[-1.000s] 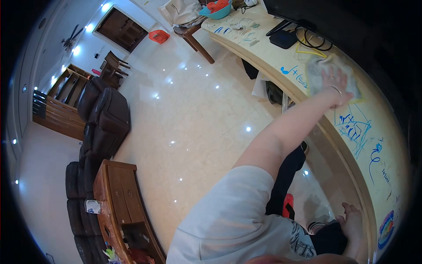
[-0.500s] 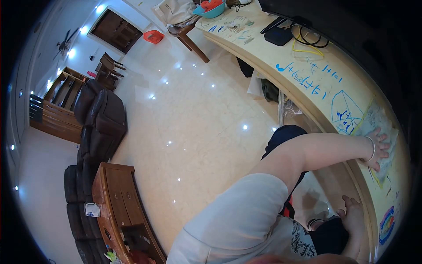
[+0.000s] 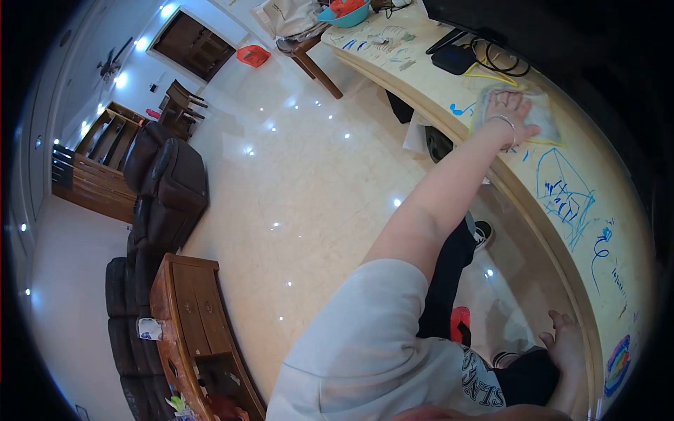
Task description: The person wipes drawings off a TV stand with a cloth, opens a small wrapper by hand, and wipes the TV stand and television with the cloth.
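Observation:
My left hand (image 3: pixel 511 118), with a bracelet at its wrist, lies flat with fingers spread on a pale grey cloth (image 3: pixel 544 116) with yellow edging. The cloth rests on the cream desk top (image 3: pixel 519 168), which carries blue marker scribbles. A blue drawing (image 3: pixel 562 189) shows just below the cloth, and a small blue mark (image 3: pixel 460 109) lies to its left. My right hand (image 3: pixel 565 344) is down by the desk's front edge over my dark-clothed leg, its fingers apart and loosely bent, holding nothing.
A black screen (image 3: pixel 533 42) stands along the desk's back, with a black box (image 3: pixel 453 59) and cables before it. A blue basin (image 3: pixel 345 14) sits at the far end. Across the tiled floor are a wooden cabinet (image 3: pixel 193 302) and dark sofa (image 3: pixel 168 175).
My left hand and the cloth have moved up and left along the desk, over the blue written sums. The drawing and curly mark lower down are now uncovered. My right hand stays put.

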{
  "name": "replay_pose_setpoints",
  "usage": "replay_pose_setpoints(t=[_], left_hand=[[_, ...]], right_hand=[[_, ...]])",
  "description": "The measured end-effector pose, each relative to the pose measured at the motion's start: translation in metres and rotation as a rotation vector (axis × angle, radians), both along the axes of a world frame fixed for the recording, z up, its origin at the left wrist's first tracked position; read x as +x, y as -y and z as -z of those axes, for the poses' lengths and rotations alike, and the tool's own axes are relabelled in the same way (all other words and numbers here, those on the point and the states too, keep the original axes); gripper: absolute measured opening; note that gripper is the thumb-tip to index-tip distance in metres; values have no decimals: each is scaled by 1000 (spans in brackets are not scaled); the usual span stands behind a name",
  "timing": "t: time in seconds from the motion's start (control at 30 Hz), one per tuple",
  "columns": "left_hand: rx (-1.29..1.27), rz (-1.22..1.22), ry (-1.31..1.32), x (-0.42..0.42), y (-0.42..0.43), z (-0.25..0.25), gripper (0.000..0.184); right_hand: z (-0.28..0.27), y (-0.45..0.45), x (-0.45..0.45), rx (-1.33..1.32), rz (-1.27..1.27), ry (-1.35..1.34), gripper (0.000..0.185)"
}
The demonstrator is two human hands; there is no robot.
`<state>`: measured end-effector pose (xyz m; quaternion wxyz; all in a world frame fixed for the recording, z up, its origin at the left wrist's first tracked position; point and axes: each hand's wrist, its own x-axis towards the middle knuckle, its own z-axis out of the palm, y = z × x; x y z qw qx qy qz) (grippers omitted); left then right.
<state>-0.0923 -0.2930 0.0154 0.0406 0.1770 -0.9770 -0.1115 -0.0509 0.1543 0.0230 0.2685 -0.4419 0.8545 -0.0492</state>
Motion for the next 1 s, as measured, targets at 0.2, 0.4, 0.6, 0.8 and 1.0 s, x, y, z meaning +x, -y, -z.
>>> replay_pose_setpoints(t=[0.2, 0.4, 0.6, 0.8, 1.0], left_hand=[[10, -75, 34, -14, -31, -6, 77], [37, 231, -16, -52, -124, -4, 79], [-5, 715, -124, -70, -243, 27, 78], [71, 834, -90, -64, -236, 26, 75], [-7, 525, -73, -45, -127, 13, 76]], right_hand=[[0, -13, 3, 14, -7, -20, 53], [-1, -20, 6, 18, 38, 12, 52], [-4, -18, 6, -1, 37, -26, 53], [-4, -8, 2, 4, -12, -40, 53], [3, -3, 1, -46, -1, -36, 53]])
